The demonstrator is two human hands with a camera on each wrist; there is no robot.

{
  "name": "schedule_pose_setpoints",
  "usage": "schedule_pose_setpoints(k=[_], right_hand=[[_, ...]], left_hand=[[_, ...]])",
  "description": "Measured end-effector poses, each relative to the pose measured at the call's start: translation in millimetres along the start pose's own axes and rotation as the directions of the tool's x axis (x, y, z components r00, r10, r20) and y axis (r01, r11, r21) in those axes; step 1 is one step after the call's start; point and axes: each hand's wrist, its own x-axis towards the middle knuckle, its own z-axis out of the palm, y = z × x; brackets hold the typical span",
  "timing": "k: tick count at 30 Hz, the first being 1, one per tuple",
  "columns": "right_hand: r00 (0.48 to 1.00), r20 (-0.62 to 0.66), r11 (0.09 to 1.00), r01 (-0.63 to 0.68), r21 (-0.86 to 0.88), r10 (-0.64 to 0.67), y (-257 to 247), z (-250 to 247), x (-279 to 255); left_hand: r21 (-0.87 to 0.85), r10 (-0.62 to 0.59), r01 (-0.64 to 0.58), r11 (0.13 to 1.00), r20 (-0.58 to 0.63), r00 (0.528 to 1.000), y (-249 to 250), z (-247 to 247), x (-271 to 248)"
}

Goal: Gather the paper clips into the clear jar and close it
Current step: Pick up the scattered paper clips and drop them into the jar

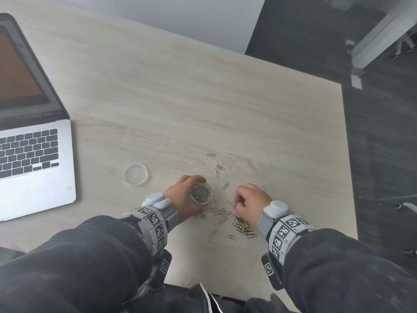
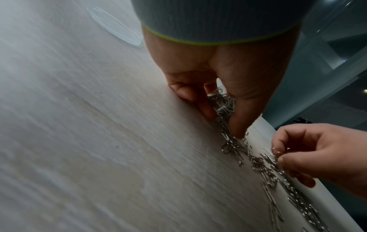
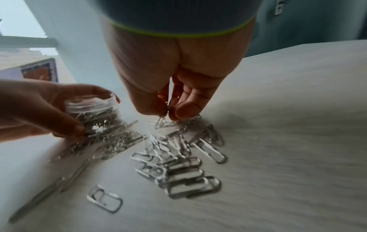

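Observation:
My left hand (image 1: pixel 183 195) grips the clear jar (image 1: pixel 201 193), which stands upright on the table and holds a tangle of silver paper clips. In the right wrist view the jar (image 3: pixel 93 109) shows its threaded open mouth, and the left hand (image 3: pixel 39 109) wraps its side. Loose paper clips (image 1: pixel 225 216) lie scattered just right of the jar. Over them, my right hand (image 1: pixel 242 199) pinches a few clips (image 3: pixel 163 116) between thumb and fingers. The same pinch appears in the left wrist view (image 2: pixel 278 155). The clear round lid (image 1: pixel 136 174) lies flat to the jar's left.
An open silver laptop (image 1: pixel 33 154) sits at the left of the wooden table (image 1: pixel 180 98). A few stray clips (image 1: pixel 217 170) lie farther out from the pile. The table's right edge (image 1: pixel 347 154) drops to a dark floor.

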Motion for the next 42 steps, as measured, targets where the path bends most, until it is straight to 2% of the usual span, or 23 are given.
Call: schedule_pose_setpoints(k=[5,9,11,16,19,21,24,29,33,37,42], right_hand=[[0.986,-0.164,0.988,0.040,0.148,-0.016,-16,-5,4],[0.958,-0.249,0.960,0.194,0.203,-0.142,-50,-8,8],[0.950,-0.242,0.942,0.251,0.224,-0.195,-68,-7,11],[0.958,-0.160,0.932,0.270,0.241,-0.236,-80,-4,16],[0.938,-0.268,0.928,0.286,0.237,-0.221,-70,-13,26],[0.933,-0.324,0.938,0.243,0.248,-0.156,-61,-19,35],[0.962,-0.267,0.965,0.125,0.229,-0.061,-47,-21,54],[0.977,-0.201,0.997,0.073,0.018,-0.068,-41,-20,74],[0.989,-0.107,0.983,0.085,-0.163,-0.103,-48,-18,87],[0.984,-0.022,0.936,0.161,-0.312,-0.177,-46,-17,90],[0.967,0.018,0.924,0.250,-0.290,-0.256,-24,-17,73]], left_hand=[[-0.002,0.010,-0.010,1.000,-0.004,1.000,1,0,0],[-0.015,0.026,-0.026,1.000,-0.005,1.000,1,0,-1],[-0.023,0.027,-0.027,0.999,-0.007,1.000,2,-1,-1],[-0.064,0.027,-0.028,0.998,-0.014,1.000,2,-7,2],[-0.089,0.029,-0.033,0.995,-0.048,0.998,-5,-16,8],[-0.097,0.021,-0.027,0.995,-0.065,0.998,-8,-22,11],[-0.117,0.008,-0.016,0.993,-0.064,0.998,-13,-28,13],[-0.131,0.000,-0.007,0.991,-0.057,0.998,-15,-26,14],[-0.132,0.001,-0.010,0.991,-0.071,0.997,-16,-24,12],[-0.131,0.000,-0.010,0.991,-0.077,0.997,-17,-24,12],[-0.117,0.000,-0.011,0.993,-0.092,0.996,-18,-24,11]])
